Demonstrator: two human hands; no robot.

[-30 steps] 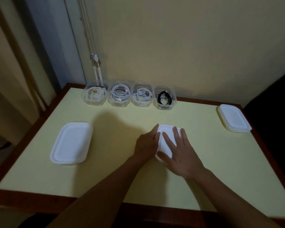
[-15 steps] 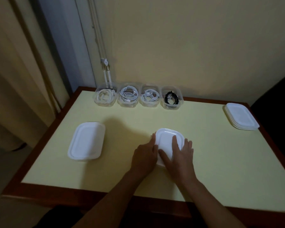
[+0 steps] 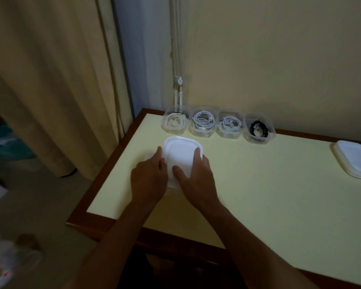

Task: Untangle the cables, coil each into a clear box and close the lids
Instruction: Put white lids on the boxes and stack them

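Four open clear boxes stand in a row at the table's back edge. Three hold coiled white cables [image 3: 176, 122] [image 3: 202, 123] [image 3: 230, 124]; the fourth holds a black cable [image 3: 258, 129]. A white lid [image 3: 180, 156] sits near the table's left side, over another white lid whose rim [image 3: 148, 159] shows beneath it. My left hand [image 3: 150, 178] holds the lid's left edge. My right hand [image 3: 194, 176] holds its right edge, thumb on top.
A stack of white lids [image 3: 354, 159] lies at the table's far right edge. The table's wooden rim [image 3: 104, 180] runs close to my left hand, with a curtain [image 3: 50, 90] and the floor beyond it. Cords hang on the wall behind the boxes.
Both hands have moved the white lid from the table's middle to the left, onto the lid that lay there. The view has swung left too.
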